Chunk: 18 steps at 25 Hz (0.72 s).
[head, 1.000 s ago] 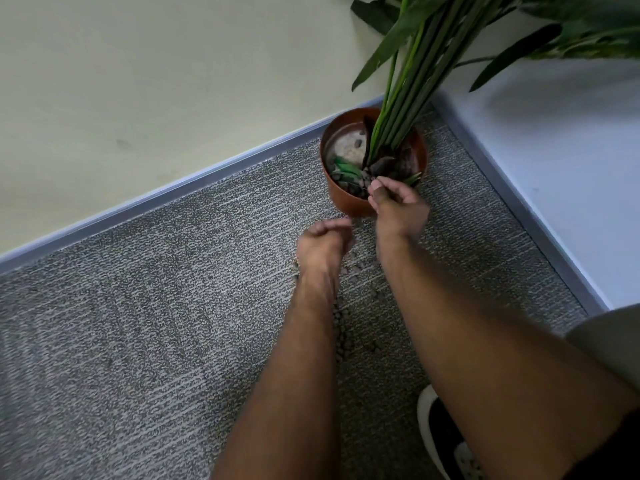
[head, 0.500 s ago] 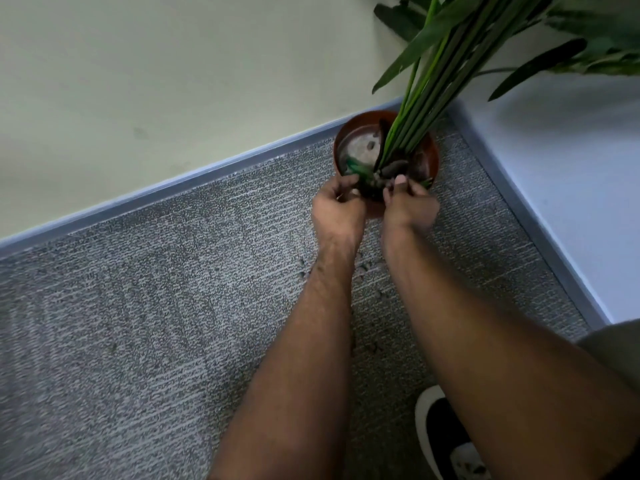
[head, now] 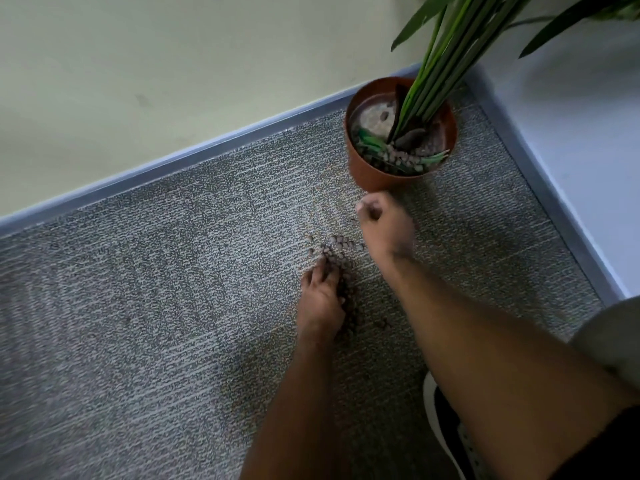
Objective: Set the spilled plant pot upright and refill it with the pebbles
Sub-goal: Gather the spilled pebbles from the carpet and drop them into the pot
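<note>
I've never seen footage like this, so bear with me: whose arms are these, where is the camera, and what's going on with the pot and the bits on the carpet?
The camera sits on a person's head, looking down at their own bare arms. The plant pot stands upright in the carpet's corner, partly filled. Loose pebbles lie on the carpet. The left hand rests on them, fingers gathering. The right hand is curled near the pot; blur hides whether it holds any.
</note>
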Available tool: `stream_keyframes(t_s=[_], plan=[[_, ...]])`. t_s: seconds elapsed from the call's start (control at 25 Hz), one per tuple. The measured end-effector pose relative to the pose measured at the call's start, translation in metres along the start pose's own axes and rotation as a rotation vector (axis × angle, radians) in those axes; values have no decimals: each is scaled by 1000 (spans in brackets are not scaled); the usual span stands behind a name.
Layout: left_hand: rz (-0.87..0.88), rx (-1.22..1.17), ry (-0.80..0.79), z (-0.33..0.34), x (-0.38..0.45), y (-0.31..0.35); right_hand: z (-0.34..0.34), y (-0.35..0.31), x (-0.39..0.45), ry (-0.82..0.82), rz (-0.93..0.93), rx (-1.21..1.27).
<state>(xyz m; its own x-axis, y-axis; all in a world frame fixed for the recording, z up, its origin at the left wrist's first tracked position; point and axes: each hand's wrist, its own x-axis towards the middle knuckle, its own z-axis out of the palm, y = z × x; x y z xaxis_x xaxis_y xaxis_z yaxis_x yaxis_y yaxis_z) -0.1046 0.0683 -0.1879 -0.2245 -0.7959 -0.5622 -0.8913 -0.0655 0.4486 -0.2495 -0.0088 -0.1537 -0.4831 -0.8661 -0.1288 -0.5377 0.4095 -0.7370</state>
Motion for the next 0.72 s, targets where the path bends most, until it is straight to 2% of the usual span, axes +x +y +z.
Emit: stream_keyframes(t_s=[0.08,0.12,0.24,0.48,0.72], plan=[[35,51,57,-1,-4,-1,9,16,-11,-313,130,-181],[47,78,79,1,-5,-3,12,22,-19,-439,137,-285],[22,40,86,9,-9,-10,18,36,-46,-658,28,-558],[-3,21,99,9,-2,-16,25,41,-62,-756,-81,-663],[20,23,146,14,3,-22,28,50,-60,-710,17,-602]])
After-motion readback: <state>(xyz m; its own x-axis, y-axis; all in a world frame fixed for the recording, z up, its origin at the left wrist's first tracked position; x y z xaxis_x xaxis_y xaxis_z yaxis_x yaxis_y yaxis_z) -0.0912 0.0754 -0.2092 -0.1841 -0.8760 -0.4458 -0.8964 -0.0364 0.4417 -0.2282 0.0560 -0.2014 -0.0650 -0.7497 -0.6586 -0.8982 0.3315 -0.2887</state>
